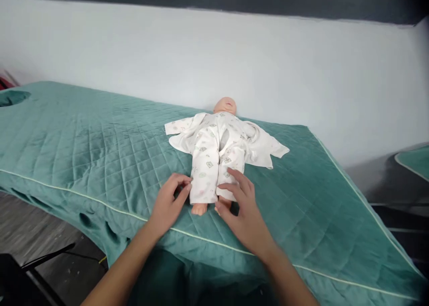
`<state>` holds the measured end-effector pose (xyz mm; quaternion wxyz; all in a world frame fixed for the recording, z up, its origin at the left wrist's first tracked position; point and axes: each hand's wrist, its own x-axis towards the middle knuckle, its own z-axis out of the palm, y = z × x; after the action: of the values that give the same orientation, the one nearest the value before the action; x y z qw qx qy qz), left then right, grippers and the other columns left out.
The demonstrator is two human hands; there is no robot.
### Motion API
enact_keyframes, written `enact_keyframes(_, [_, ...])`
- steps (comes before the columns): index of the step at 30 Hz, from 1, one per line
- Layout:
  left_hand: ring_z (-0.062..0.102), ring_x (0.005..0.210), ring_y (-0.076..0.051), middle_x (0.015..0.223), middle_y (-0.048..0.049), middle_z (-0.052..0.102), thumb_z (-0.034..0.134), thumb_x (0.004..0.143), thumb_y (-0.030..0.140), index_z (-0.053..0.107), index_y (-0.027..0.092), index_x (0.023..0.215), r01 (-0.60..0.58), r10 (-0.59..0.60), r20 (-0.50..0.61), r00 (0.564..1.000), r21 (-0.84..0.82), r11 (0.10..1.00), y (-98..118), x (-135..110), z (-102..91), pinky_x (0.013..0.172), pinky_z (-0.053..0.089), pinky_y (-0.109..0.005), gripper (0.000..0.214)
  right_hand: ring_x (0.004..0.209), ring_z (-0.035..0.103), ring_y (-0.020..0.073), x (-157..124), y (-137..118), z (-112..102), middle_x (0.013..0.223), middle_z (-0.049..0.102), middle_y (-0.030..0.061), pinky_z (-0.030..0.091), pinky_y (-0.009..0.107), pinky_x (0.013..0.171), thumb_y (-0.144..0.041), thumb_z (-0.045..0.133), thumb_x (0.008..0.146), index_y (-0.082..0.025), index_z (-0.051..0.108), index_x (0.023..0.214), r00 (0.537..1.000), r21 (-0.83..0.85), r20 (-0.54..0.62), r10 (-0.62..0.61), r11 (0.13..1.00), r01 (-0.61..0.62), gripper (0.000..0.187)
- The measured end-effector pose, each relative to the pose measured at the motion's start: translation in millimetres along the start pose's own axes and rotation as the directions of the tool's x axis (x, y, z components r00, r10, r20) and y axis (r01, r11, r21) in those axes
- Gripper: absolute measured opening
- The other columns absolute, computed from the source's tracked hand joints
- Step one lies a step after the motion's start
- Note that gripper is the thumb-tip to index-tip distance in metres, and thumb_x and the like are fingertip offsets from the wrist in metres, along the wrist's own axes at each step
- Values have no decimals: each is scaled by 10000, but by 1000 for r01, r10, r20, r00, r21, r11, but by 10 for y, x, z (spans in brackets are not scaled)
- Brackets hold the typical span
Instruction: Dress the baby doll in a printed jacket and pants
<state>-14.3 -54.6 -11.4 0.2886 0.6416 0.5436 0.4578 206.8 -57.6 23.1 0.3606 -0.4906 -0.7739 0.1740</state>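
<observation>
A baby doll (225,105) lies on its back, head away from me and bare feet towards me. White printed baby trousers (205,163) cover its legs. A matching baby top (263,147) is spread open beneath and beside the body, sleeves out to both sides. At the left trouser cuff, the thumb and forefinger of my left hand (170,201) come together on the fabric edge. Over the right trouser leg, my right hand (243,212) has its fingers spread, with the thumb by the doll's foot. Its fingertips rest on or just above the cloth.
A green quilted cover (100,149) with pale piping lies over the bed under the doll. Behind it rises a white wall (167,55). A hole (13,98) shows at the cover's far left. A black stand (36,270) is on the floor at lower left.
</observation>
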Motion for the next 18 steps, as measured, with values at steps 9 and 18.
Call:
enact_keyframes(9, [592,1069,-209,1121,-71,627,523,908,178,577,229,1133,-104,96,122,988,67,992,69,-269,18,962,477,-404,237,1431,343,402,-62,-316,302,1502,454,180,254,703,1124,-134,576,844,-184,627,902,1000,-481,-3,-17,876,13,93])
enact_keyframes(18, [597,943,-211,959,-47,644,476,946,233,585,219,973,-88,90,-12,996,121,989,0,-361,-40,861,496,-386,113,1440,332,322,-67,-657,141,1429,536,114,271,610,1171,-128,509,884,-202,627,897,985,-429,29,-173,887,168,140])
